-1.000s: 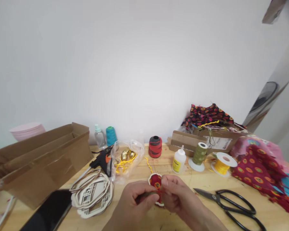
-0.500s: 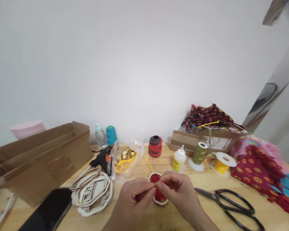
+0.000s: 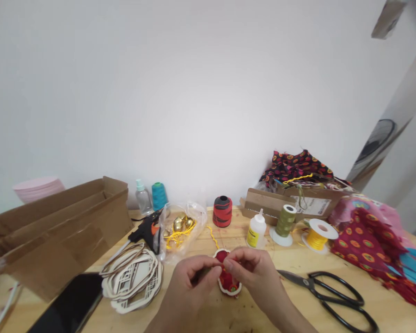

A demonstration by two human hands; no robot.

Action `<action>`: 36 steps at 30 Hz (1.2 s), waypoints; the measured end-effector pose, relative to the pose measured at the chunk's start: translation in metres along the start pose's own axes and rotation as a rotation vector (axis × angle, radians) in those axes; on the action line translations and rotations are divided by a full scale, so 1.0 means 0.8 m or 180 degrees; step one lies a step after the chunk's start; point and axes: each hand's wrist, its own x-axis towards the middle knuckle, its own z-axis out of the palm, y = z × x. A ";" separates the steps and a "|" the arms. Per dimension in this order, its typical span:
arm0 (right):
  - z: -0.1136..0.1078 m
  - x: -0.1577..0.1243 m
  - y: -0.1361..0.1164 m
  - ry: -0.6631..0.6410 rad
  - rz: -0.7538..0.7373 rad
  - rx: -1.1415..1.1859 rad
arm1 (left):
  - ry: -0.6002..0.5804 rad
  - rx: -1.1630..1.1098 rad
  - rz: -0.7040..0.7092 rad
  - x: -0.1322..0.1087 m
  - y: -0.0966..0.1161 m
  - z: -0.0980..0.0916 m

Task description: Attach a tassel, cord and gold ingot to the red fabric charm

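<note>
On the table in front of me lies a small padded ornament (image 3: 231, 283) of dark red patterned fabric with a pale scalloped rim. A twisted yellow cord (image 3: 213, 237) runs from its top. Both hands are just over its middle and partly cover it. The thumb and forefinger of my left hand (image 3: 196, 280) are pinched together at its left side. From the right, my right hand (image 3: 254, 275) also pinches, its fingertips close to the left ones. Whatever lies between the fingertips is too small to make out.
Scissors (image 3: 310, 282) lie right of my hands. Behind stand a glue bottle (image 3: 256, 231), a red-and-grey thread cone (image 3: 222, 212), green thread (image 3: 286, 222) and a yellow spool (image 3: 317, 238). Left are wooden cutouts (image 3: 133, 277), a glue gun (image 3: 143, 231), a bag of bells (image 3: 180, 226) and a cardboard box (image 3: 72, 236).
My left fingertips have drawn slightly left, away from the right ones, and the left thumb has shifted. The right hand keeps its pinch. The whole view has shifted a little.
</note>
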 end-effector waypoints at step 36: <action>0.002 -0.005 0.008 0.0141 -0.0305 0.0086 | 0.0073 -0.0052 -0.0510 0.005 -0.011 0.008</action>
